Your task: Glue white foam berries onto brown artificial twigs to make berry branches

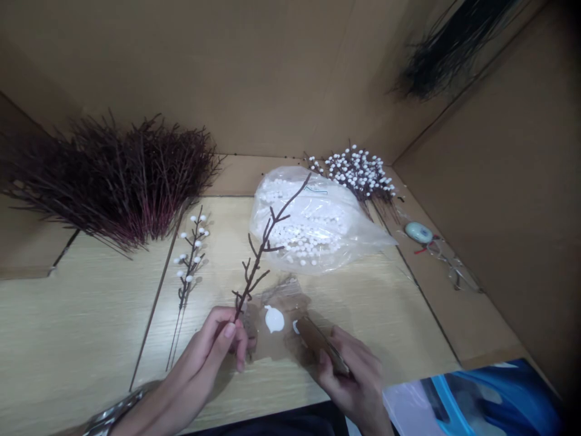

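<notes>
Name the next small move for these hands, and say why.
Probably bring the brown strip to the twig: the left hand holds that twig up without white balls, while the right hand holds the strip, its tip at a white smear.

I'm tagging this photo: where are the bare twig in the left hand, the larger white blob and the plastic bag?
Bare twig [262, 249]: head view, middle of the stem.
Larger white blob [275, 319]: head view, its centre.
Plastic bag [361, 235]: head view, its tapering right side.
</notes>
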Action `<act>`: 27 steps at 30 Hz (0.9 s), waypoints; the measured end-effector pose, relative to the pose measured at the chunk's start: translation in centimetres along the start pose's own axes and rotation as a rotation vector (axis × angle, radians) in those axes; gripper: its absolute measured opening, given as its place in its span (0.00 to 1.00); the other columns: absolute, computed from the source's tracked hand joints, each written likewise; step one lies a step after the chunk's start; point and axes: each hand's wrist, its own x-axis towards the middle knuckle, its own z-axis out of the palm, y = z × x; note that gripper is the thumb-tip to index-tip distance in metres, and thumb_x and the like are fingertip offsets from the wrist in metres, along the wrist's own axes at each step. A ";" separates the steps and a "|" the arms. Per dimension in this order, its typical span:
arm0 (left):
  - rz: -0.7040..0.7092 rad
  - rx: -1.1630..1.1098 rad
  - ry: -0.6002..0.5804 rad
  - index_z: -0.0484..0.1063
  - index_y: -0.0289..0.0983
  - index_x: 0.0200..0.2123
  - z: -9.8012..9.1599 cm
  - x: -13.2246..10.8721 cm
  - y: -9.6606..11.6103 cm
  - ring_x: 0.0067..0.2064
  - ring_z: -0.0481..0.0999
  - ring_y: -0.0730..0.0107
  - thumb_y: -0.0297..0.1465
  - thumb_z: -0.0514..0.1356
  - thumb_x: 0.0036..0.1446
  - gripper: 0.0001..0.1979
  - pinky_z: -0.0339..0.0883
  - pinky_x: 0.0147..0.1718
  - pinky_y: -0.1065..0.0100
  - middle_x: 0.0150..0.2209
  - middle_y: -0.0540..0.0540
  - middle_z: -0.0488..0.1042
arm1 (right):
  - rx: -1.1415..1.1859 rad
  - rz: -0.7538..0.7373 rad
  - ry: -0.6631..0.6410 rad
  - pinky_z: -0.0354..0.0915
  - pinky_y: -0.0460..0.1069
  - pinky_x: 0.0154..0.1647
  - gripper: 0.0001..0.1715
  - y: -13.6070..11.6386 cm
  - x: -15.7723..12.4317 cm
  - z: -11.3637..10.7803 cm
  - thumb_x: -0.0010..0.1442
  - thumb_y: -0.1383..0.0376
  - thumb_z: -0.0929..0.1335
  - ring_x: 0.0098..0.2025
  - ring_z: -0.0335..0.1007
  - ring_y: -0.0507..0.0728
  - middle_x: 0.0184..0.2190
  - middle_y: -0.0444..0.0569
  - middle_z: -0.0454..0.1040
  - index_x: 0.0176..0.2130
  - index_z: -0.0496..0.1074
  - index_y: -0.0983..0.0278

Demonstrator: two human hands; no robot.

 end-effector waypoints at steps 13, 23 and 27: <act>0.022 0.005 0.002 0.63 0.44 0.43 0.0 0.0 -0.8 0.36 0.74 0.67 0.43 0.44 0.75 0.14 0.69 0.55 0.54 0.31 0.53 0.72 | 0.011 0.000 -0.024 0.62 0.47 0.21 0.13 -0.1 0.2 0.0 0.58 0.79 0.66 0.21 0.63 0.51 0.20 0.41 0.65 0.34 0.66 0.61; 0.009 -0.019 -0.009 0.64 0.44 0.42 0.0 0.2 -0.2 0.36 0.74 0.68 0.44 0.45 0.75 0.15 0.70 0.57 0.54 0.32 0.53 0.71 | -0.039 0.022 0.090 0.62 0.47 0.23 0.14 0.3 -0.7 0.3 0.58 0.79 0.67 0.22 0.60 0.51 0.21 0.40 0.62 0.32 0.65 0.61; 0.009 -0.021 0.003 0.65 0.43 0.43 0.0 0.0 -0.2 0.35 0.73 0.68 0.45 0.46 0.74 0.15 0.70 0.56 0.53 0.32 0.52 0.72 | 0.005 0.055 0.022 0.57 0.47 0.23 0.16 0.5 -0.6 0.4 0.59 0.80 0.67 0.23 0.55 0.50 0.22 0.40 0.59 0.31 0.63 0.60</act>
